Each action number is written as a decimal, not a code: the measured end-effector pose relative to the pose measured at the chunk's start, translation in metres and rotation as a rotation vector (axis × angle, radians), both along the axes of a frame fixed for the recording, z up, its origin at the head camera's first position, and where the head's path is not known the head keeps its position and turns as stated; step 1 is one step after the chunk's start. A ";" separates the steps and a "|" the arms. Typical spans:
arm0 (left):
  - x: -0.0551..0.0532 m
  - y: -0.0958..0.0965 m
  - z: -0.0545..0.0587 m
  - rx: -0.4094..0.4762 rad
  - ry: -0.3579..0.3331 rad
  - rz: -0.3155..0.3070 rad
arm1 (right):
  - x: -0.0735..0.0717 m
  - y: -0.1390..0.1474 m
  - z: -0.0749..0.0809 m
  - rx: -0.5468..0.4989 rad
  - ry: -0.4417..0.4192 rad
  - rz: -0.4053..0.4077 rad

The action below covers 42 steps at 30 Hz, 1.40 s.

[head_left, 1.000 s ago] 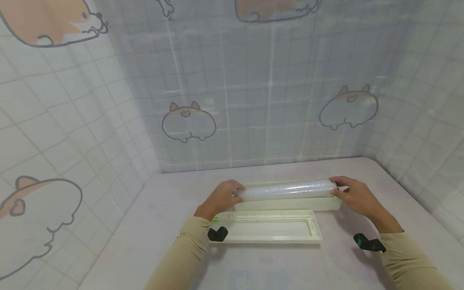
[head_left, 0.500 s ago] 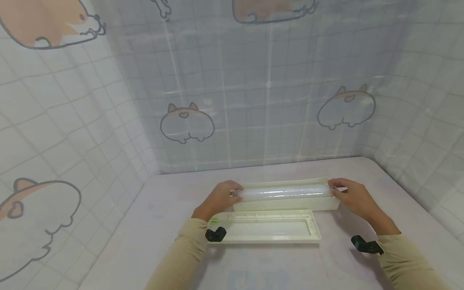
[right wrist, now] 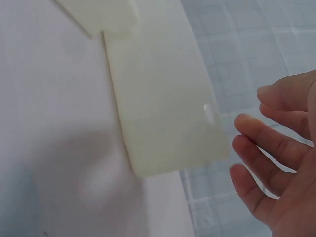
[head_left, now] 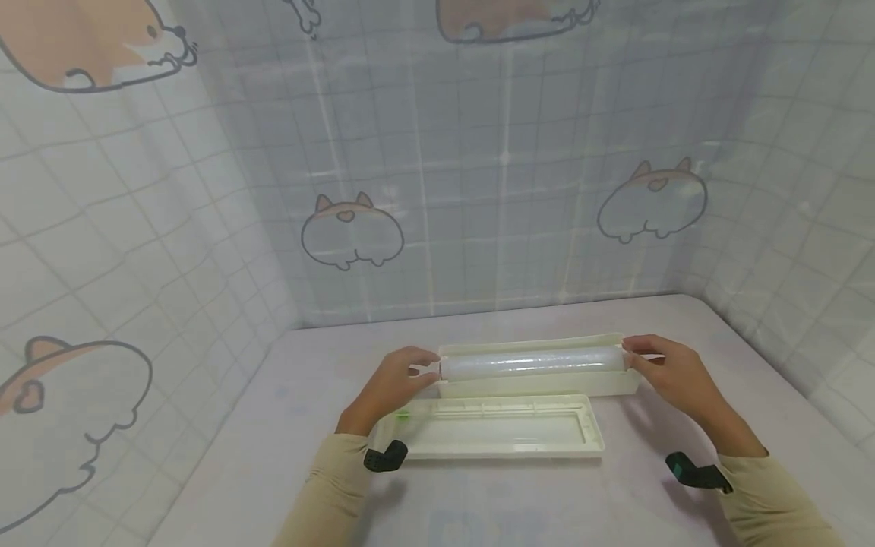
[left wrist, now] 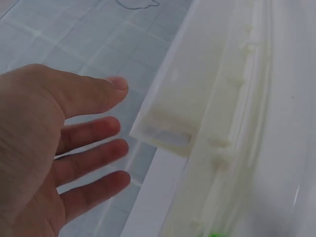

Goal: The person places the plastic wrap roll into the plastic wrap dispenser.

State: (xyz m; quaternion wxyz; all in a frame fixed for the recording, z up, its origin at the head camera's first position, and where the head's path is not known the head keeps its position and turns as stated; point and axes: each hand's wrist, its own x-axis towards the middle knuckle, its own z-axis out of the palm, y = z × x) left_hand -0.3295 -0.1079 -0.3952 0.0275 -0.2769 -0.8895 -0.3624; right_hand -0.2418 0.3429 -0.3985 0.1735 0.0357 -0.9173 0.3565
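White plastic film, tightly wound into a smooth, glossy roll, lies lengthwise inside a long cream box near the back of a pale tabletop. The left hand has its grip released at the roll's left end, thumb well apart from the fingers. The right hand also has a loose grip holding nothing, its thumb and forefinger close together at the box's right end; whether they touch it cannot be told. Just in front lies a shallow rectangular lid with a raised rim and a green mark, its left end partly blocked by a black wrist mount. Wrinkled grid-patterned sheeting printed with cartoon dogs hangs behind.
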 end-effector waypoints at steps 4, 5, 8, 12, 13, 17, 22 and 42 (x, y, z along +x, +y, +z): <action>0.010 -0.014 -0.003 -0.010 -0.001 0.062 | 0.005 -0.005 0.000 0.013 0.048 0.006; 0.011 -0.018 -0.005 -0.010 0.004 0.077 | 0.006 -0.006 -0.001 0.018 0.056 0.008; 0.016 -0.028 -0.010 -0.004 0.016 0.127 | 0.010 -0.008 -0.003 0.021 0.059 0.012; 0.021 -0.042 -0.018 0.011 0.012 0.193 | 0.015 -0.010 -0.007 -0.005 0.026 0.031; 0.021 -0.044 -0.020 0.009 0.011 0.210 | 0.016 -0.011 -0.007 -0.012 0.013 0.039; 0.024 -0.055 -0.028 -0.013 0.007 0.246 | 0.018 -0.016 -0.011 -0.043 -0.036 0.089; 0.027 -0.062 -0.036 -0.030 -0.023 0.285 | 0.017 -0.026 -0.019 -0.096 -0.105 0.191; 0.031 -0.069 -0.052 0.041 -0.200 0.355 | 0.017 -0.047 -0.034 -0.205 -0.327 0.341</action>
